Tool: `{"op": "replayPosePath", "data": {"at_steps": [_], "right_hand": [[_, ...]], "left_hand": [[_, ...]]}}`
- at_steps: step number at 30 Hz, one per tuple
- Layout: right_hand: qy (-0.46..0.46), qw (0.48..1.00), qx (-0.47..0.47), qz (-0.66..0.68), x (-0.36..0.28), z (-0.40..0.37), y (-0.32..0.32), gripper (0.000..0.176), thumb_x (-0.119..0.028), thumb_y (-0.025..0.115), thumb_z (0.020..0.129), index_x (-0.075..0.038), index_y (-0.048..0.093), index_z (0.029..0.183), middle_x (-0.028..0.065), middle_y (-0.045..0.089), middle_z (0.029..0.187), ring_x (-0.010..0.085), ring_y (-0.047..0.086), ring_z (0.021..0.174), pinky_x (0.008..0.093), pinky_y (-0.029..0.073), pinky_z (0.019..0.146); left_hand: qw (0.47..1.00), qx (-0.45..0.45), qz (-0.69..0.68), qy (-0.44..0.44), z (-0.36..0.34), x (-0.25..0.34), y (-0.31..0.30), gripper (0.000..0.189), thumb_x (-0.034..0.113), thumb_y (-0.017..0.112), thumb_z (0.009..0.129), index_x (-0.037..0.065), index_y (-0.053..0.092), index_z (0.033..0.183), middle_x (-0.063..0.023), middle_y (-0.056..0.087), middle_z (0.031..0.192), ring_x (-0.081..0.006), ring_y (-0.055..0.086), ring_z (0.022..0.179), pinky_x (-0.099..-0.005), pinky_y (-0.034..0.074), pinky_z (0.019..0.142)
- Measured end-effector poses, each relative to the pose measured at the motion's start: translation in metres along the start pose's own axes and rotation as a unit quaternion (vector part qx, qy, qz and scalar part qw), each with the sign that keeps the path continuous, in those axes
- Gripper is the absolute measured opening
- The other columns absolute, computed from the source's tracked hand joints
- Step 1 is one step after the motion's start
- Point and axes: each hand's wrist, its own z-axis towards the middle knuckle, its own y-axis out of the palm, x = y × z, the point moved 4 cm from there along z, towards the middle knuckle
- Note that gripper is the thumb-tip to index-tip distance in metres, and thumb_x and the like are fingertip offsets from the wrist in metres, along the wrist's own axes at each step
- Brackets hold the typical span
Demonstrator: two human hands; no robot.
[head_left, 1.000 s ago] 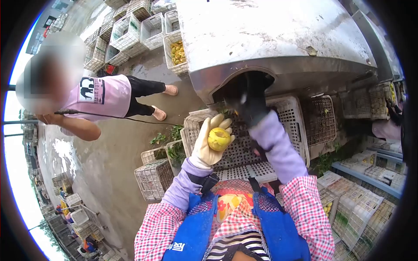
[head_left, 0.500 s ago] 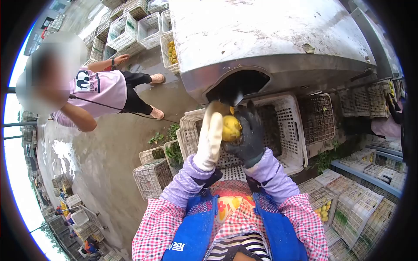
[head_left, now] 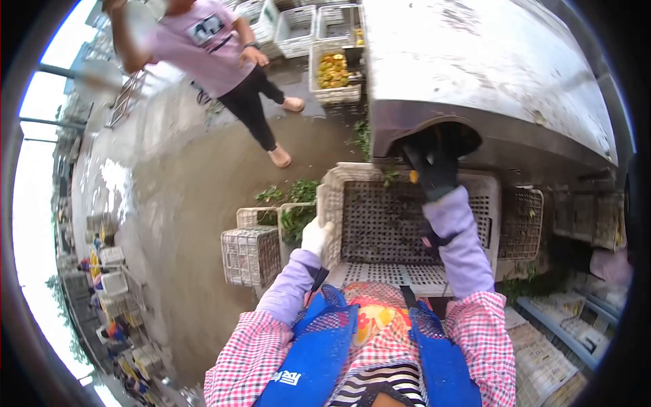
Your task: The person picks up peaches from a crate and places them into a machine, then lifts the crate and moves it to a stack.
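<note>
My left hand (head_left: 317, 236), in a white glove, grips the left rim of a large pale plastic crate (head_left: 331, 203). The crate has a slotted floor and stands in front of me, below the metal machine. My right hand (head_left: 435, 166), in a black glove, reaches into the dark oval opening (head_left: 468, 136) in the machine's side. Its fingers are dark against the hole and partly hidden. A small yellow piece (head_left: 413, 176) shows beside the black glove; whether the hand holds it I cannot make out.
The machine's broad metal top (head_left: 488, 61) fills the upper right. Smaller crates (head_left: 249, 258) stand left, with leafy greens (head_left: 298, 218). A co-worker in a pink shirt (head_left: 203, 47) stands on the wet floor near a crate of yellow fruit (head_left: 333, 70). Another crate (head_left: 521, 224) adjoins on the right.
Both hands were together around a yellow fruit; it is no longer visible between them. My left hand moved down to the crate rim, my right into the opening. The view has shifted.
</note>
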Motion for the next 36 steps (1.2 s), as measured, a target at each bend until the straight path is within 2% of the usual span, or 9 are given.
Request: {"op": "replayPosePath", "data": {"at_steps": [1,4,5,6,10,15,19,27,36], "right_hand": [[-0.010,0.997,-0.024,0.069,-0.007,-0.007,-0.012,0.066,-0.033,0.079,0.089,-0.001,0.054,0.141,0.0247,0.066,0.124,0.0400,0.065,0.115,0.0448,0.051,0.099],[-0.013,0.995,-0.064,0.079,0.011,-0.061,-0.053,0.028,-0.015,0.069,0.094,-0.001,0.069,0.119,0.0177,0.070,0.115,0.0324,0.068,0.106,0.0397,0.053,0.092],[0.125,0.975,-0.106,0.147,0.019,-0.083,-0.058,0.020,-0.015,0.068,0.096,-0.002,0.071,0.111,0.0146,0.071,0.104,0.0286,0.068,0.094,0.0384,0.054,0.085],[0.059,0.992,-0.087,0.075,0.028,-0.099,-0.071,0.015,-0.015,0.067,0.097,-0.003,0.070,0.104,0.0120,0.070,0.094,0.0247,0.067,0.085,0.0364,0.054,0.078],[0.331,0.927,-0.139,0.109,0.106,-0.169,-0.095,0.022,-0.027,0.068,0.097,-0.006,0.071,0.103,0.0106,0.069,0.085,0.0239,0.067,0.072,0.0380,0.055,0.071],[0.146,0.897,-0.341,-0.241,0.225,-0.290,-0.058,0.038,-0.035,0.049,0.100,-0.014,0.065,0.128,0.0127,0.074,0.107,0.0347,0.070,0.097,0.0464,0.057,0.083],[0.298,0.891,-0.335,-0.078,0.212,-0.331,-0.020,0.027,-0.033,0.060,0.095,-0.015,0.072,0.110,0.0104,0.073,0.102,0.0304,0.069,0.098,0.0438,0.056,0.085],[0.610,0.790,-0.048,0.027,0.172,-0.407,-0.115,0.014,-0.025,0.069,0.086,-0.014,0.076,0.091,0.0081,0.076,0.087,0.0265,0.073,0.080,0.0402,0.057,0.074],[0.757,0.646,0.033,-0.093,0.179,-0.630,-0.146,0.041,-0.053,0.070,0.085,-0.016,0.078,0.101,0.0125,0.077,0.105,0.0325,0.072,0.092,0.0440,0.054,0.088]], "left_hand": [[0.999,0.018,-0.003,0.048,-0.005,0.007,-0.005,0.031,0.027,0.066,0.087,0.002,0.072,0.103,-0.0103,0.070,0.075,-0.0205,0.066,0.065,-0.0374,0.053,0.062],[0.996,0.072,-0.019,0.058,-0.016,0.009,-0.052,0.029,0.027,0.067,0.087,0.002,0.071,0.103,-0.0100,0.069,0.076,-0.0196,0.065,0.065,-0.0362,0.051,0.061],[0.997,0.050,-0.032,0.042,-0.033,0.019,-0.091,0.029,0.026,0.068,0.087,0.002,0.071,0.103,-0.0093,0.069,0.076,-0.0186,0.064,0.064,-0.0349,0.051,0.060],[0.995,0.076,-0.002,0.062,-0.030,0.004,-0.132,0.030,0.026,0.069,0.086,0.002,0.074,0.103,-0.0063,0.070,0.079,-0.0148,0.063,0.068,-0.0326,0.051,0.064],[0.966,0.233,0.106,0.047,-0.062,-0.039,-0.288,0.037,0.033,0.077,0.088,0.004,0.077,0.109,-0.0026,0.074,0.087,-0.0105,0.064,0.076,-0.0304,0.052,0.070],[0.958,0.266,-0.083,0.063,-0.086,-0.038,-0.406,0.034,0.024,0.077,0.090,0.000,0.072,0.114,-0.0057,0.073,0.091,-0.0136,0.065,0.075,-0.0316,0.054,0.068],[0.957,0.251,0.003,0.145,-0.018,0.022,-0.282,0.033,0.023,0.076,0.090,0.001,0.071,0.114,-0.0065,0.072,0.089,-0.0158,0.065,0.074,-0.0329,0.054,0.067],[0.968,-0.089,0.131,0.192,0.040,0.053,0.032,0.031,0.023,0.073,0.090,0.002,0.070,0.113,-0.0081,0.072,0.086,-0.0203,0.066,0.073,-0.0357,0.054,0.065],[0.917,-0.244,0.262,0.179,0.043,0.046,0.147,0.029,0.022,0.070,0.090,0.003,0.068,0.112,-0.0099,0.071,0.083,-0.0252,0.067,0.071,-0.0388,0.054,0.062]]}}
